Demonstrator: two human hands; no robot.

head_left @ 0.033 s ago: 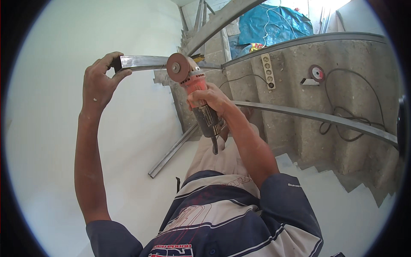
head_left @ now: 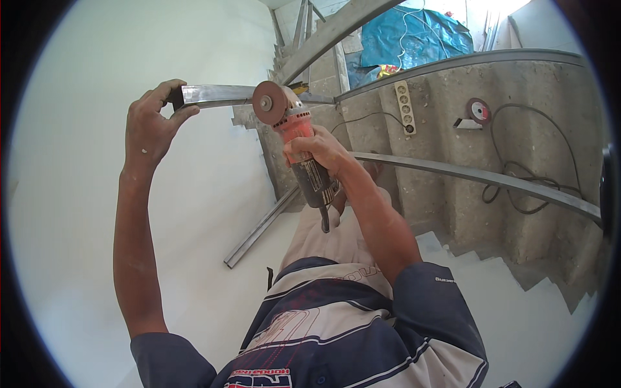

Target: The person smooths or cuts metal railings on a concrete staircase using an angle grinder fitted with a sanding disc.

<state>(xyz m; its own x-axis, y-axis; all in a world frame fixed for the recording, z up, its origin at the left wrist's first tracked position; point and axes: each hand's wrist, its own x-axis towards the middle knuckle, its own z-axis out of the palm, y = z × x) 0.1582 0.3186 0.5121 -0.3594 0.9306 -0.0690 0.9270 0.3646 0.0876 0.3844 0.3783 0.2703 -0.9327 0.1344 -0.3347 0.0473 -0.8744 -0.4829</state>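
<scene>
My left hand grips the open end of a shiny square metal tube, fingers over the top and thumb below. My right hand is wrapped round the body of a red and black angle grinder. The grinder's brown disc stands upright at the tube's right part and hides a stretch of it. Whether the disc touches the metal or is spinning, I cannot tell. From the grinder's lower end comes its cord, pointing toward my body.
Concrete stairs lie to the right, with a power strip, a spare disc and a looped black cable. Metal rails cross the stairwell. Another tube leans by the white wall. A blue tarp is beyond.
</scene>
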